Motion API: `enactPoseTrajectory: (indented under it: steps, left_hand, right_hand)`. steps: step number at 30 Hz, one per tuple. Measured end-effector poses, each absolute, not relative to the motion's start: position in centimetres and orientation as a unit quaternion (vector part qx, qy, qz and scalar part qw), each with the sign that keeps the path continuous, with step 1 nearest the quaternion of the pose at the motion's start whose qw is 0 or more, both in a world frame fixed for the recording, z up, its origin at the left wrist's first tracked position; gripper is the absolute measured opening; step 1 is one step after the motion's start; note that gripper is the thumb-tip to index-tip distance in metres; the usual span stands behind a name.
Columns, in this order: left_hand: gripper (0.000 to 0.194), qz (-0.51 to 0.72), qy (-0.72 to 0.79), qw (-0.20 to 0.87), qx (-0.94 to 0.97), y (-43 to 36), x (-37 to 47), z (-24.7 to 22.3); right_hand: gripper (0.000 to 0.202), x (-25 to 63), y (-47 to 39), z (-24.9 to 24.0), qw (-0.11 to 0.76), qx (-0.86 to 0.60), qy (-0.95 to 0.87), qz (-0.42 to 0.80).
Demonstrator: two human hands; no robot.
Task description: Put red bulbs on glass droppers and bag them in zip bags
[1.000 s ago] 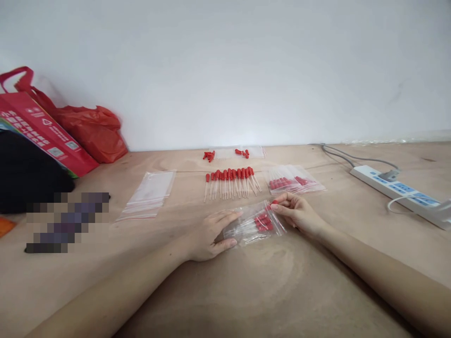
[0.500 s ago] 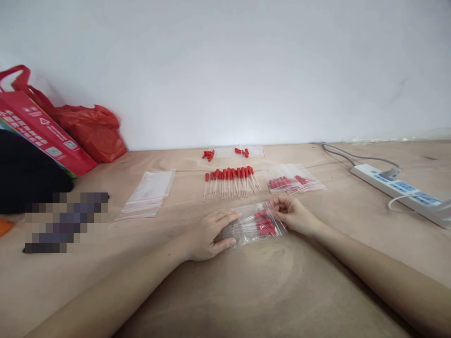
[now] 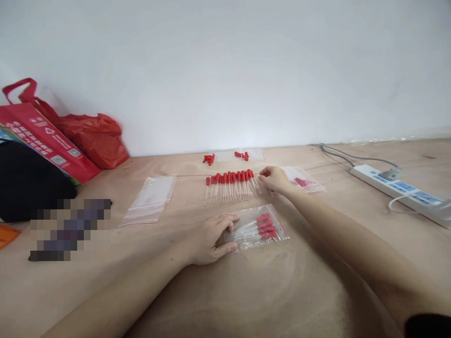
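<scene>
A clear zip bag [image 3: 252, 229] with several red-bulbed droppers in it lies flat at the centre. My left hand [image 3: 214, 238] grips its left end between thumb and fingers. Beyond it is a row of droppers [image 3: 230, 183], red bulbs pointing away from me. My right hand [image 3: 274, 178] is at the right end of that row, fingers curled near the last red bulbs; whether it touches one is unclear. Partly under my right hand and wrist lie filled bags [image 3: 310, 180] with red bulbs showing. To the left, flat clear bags [image 3: 150, 199] are stacked.
Loose red bulbs [image 3: 209, 159] and more clear plastic [image 3: 223, 155] lie near the wall. A white power strip [image 3: 401, 188] with cables is at the right. Red bags [image 3: 95, 141], a black item [image 3: 31, 183] and a blurred dark object [image 3: 70, 230] sit left.
My right hand has let go of the bag's right end and moved up and away to the right end of the dropper row. My left hand stays on the bag.
</scene>
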State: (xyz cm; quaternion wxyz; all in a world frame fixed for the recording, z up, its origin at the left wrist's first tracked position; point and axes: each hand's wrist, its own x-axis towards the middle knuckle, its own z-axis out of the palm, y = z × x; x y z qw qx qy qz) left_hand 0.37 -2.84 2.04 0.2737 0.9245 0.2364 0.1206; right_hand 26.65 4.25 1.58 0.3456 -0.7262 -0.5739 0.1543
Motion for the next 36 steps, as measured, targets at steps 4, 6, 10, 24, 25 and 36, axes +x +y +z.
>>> enactPoseTrajectory:
  steps: [4,6,10,24,25,36]
  left_hand:
    - [0.016,0.119,0.228,0.276,0.926,-2.7,0.2,1.8]
    - [0.017,0.121,0.224,0.274,0.927,-2.7,0.1,1.7]
    - [0.020,0.115,0.221,0.264,0.932,-2.7,0.1,1.6]
    - [0.034,0.117,0.217,0.242,0.938,-2.7,0.3,1.7]
    - [0.034,0.116,0.217,0.242,0.939,-2.7,0.3,1.7]
    - [0.035,0.115,0.209,0.233,0.943,-2.6,0.3,1.6]
  right_hand:
    - [0.025,25.9,8.1,1.2,0.340,-0.725,-0.575,0.168]
    - [0.026,25.8,9.4,0.8,0.338,-0.715,-0.585,0.181]
    - [0.018,25.5,10.6,0.2,0.328,-0.703,-0.599,0.196]
    - [0.026,26.9,8.7,0.2,0.336,-0.727,-0.562,0.206]
    - [0.025,26.6,8.7,0.0,0.339,-0.725,-0.560,0.213]
    - [0.010,25.7,8.9,-0.3,0.433,-0.718,-0.461,0.291]
